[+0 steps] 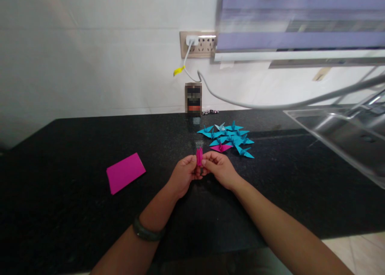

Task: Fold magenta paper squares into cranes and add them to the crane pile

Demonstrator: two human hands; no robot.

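Observation:
Between my two hands is a small, narrow piece of folded pink paper (199,156), held upright above the counter. My left hand (184,172) pinches it from the left, thumb toward me. From the other side my right hand (220,167) grips it between thumb and fingers. Just beyond my right hand lies a group of several blue paper cranes (231,138), with a pink paper crane (221,148) at its near edge and a pale blue one (220,126) at the back. To the left rests a stack of pink paper (126,172).
The black counter (75,219) meets a white tiled wall. A phone-like object (193,98), blurred out, leans there beside a beaded string (210,112). A white cable (234,104) runs from the socket (198,44) rightward above the metal sink (345,142).

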